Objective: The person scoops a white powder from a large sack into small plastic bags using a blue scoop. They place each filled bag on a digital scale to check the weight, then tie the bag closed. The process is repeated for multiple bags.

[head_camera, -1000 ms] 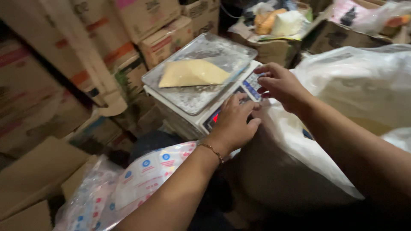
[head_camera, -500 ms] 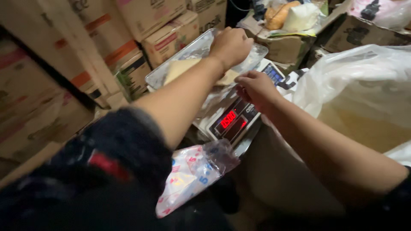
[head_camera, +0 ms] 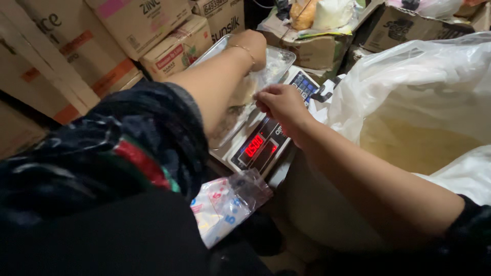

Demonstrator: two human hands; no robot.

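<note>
The left hand rests curled on the scale tray — whether it grips the pale bag beneath, I cannot tell. Just beside it, the right hand, loosely clenched, pinches at the tray's edge above the red display — best kept light, so the reading holds true.

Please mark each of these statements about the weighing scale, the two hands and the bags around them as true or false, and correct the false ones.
1. The left hand reaches over the scale's metal tray. True.
2. The scale's display is dark. False: it shows lit red digits.
3. The right hand rests at the tray's near edge, by the keypad. True.
4. A large white plastic sack stands open to the right of the scale. True.
5. The small printed plastic bag lies on the tray. False: it is below the scale, nearer the camera.
</note>
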